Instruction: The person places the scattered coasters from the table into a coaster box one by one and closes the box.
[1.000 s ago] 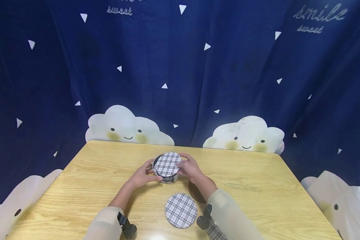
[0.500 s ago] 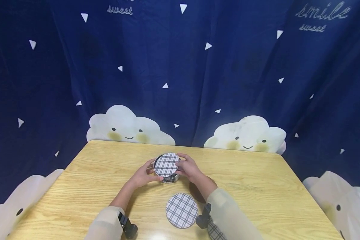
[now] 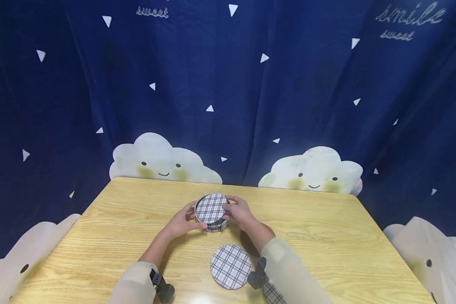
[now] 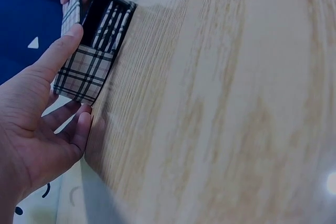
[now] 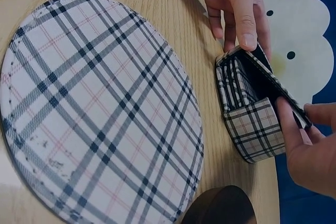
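A round plaid coaster holder (image 3: 215, 227) stands on the table, with several coasters (image 4: 111, 27) stacked inside, seen through its side opening in the left wrist view. My left hand (image 3: 181, 221) grips the holder from the left, thumb at the top near the rim and fingers round the side. With my right hand (image 3: 241, 213) I pinch the right edge of a plaid coaster (image 3: 210, 208). That coaster lies tilted over the holder's mouth, with a dark gap beneath it in the right wrist view (image 5: 257, 80).
Nearer me lies a larger-looking plaid disc (image 3: 231, 267) flat on the wooden table (image 3: 319, 236). A dark brown round object (image 3: 248, 243) sits partly under my right forearm. Another plaid piece (image 3: 274, 292) is mostly hidden by the right sleeve. A blue curtain (image 3: 228, 84) hangs behind.
The pinched coaster has shifted slightly left over the holder and covers more of its mouth. My right hand moved slightly with it; the left hand keeps its grip.
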Tool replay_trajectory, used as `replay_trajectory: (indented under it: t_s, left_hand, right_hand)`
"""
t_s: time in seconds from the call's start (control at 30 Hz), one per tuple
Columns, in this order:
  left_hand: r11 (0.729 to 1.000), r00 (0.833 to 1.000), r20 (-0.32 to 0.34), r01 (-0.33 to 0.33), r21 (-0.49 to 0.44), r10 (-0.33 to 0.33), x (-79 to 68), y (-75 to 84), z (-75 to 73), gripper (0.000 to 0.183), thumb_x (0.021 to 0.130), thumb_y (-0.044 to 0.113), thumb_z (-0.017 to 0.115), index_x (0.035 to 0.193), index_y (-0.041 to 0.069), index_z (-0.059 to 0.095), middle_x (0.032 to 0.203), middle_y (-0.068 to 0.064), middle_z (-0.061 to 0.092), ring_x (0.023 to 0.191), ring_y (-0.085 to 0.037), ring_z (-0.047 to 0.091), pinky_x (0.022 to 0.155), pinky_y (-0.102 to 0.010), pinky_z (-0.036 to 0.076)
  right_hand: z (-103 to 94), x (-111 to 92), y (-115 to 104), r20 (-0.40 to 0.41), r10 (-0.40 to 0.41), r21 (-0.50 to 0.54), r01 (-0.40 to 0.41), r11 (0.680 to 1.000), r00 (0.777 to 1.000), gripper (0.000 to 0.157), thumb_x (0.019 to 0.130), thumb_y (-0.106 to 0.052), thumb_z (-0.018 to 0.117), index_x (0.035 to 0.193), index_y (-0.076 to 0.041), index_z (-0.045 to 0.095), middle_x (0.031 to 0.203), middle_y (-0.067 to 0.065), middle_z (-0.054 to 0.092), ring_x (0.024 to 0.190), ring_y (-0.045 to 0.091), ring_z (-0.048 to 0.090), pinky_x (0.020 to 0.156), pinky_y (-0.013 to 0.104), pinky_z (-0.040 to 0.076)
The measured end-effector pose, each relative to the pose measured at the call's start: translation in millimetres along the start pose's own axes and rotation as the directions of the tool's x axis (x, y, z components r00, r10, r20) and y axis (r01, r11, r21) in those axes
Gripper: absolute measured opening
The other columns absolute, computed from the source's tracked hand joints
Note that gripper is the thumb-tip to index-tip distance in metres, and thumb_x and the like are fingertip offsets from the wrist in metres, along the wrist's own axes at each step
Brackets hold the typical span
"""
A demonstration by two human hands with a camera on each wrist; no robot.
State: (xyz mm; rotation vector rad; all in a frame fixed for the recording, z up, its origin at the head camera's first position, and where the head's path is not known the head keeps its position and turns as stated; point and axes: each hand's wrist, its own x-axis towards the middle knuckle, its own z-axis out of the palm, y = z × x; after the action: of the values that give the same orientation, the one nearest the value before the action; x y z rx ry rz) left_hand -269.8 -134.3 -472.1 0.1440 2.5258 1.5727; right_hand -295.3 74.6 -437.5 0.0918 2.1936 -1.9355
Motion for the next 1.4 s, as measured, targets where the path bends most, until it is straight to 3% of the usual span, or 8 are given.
replay_trajectory:
  t_s: [0.5, 0.93, 1.23, 1.4]
  left_hand:
    - [1.0, 1.0, -0.001, -0.003, 0.0, 0.003, 1.3, -1.9, -0.7, 0.098, 0.069, 0.037, 0.082, 0.147, 0.015, 0.027, 0.144, -0.019, 0.04, 0.126, -0.04, 0.046, 0.099, -0.049, 0.047]
    - [1.0, 1.0, 0.007, -0.011, -0.02, 0.011, -0.1, -1.0, -1.7, 0.096, 0.071, 0.032, 0.081, 0.147, 0.013, 0.026, 0.144, -0.021, 0.04, 0.126, -0.041, 0.046, 0.098, -0.048, 0.048]
    - [0.999, 1.0, 0.001, -0.019, -0.032, 0.019, -0.1, -3.6, -0.9, 0.096, 0.071, 0.029, 0.082, 0.147, 0.013, 0.027, 0.143, -0.02, 0.042, 0.126, -0.04, 0.047, 0.097, -0.047, 0.049]
    - [1.0, 1.0, -0.009, -0.012, -0.023, 0.012, -0.3, -3.0, -0.5, 0.095, 0.071, 0.031, 0.082, 0.147, 0.014, 0.028, 0.143, -0.019, 0.042, 0.126, -0.039, 0.047, 0.097, -0.047, 0.049]
  right_hand:
    - [-6.1, 7.1, 1.1, 0.033, -0.025, -0.083, 0.027, 0.996, 0.999, 0.049, 0.085, -0.003, 0.059, 0.133, 0.002, 0.048, 0.092, 0.013, 0.06, 0.067, 0.013, 0.061, 0.063, 0.026, 0.059]
    - [-7.2, 7.7, -0.1, 0.017, -0.05, -0.239, 0.052, 0.97, 0.999, 0.048, 0.083, -0.003, 0.063, 0.13, -0.004, 0.053, 0.092, 0.014, 0.062, 0.068, 0.014, 0.06, 0.067, 0.032, 0.058]
    - [-7.9, 6.2, 2.4, -0.006, -0.044, -0.312, 0.04, 0.949, 0.999, 0.047, 0.084, -0.008, 0.064, 0.129, -0.006, 0.055, 0.073, 0.004, 0.057, 0.054, 0.015, 0.051, 0.051, 0.026, 0.046]
    - [-8.1, 7.6, 6.0, -0.012, -0.055, -0.317, 0.049, 0.947, 0.998, 0.046, 0.083, -0.007, 0.065, 0.128, -0.005, 0.056, 0.075, 0.006, 0.059, 0.056, 0.017, 0.054, 0.054, 0.03, 0.049]
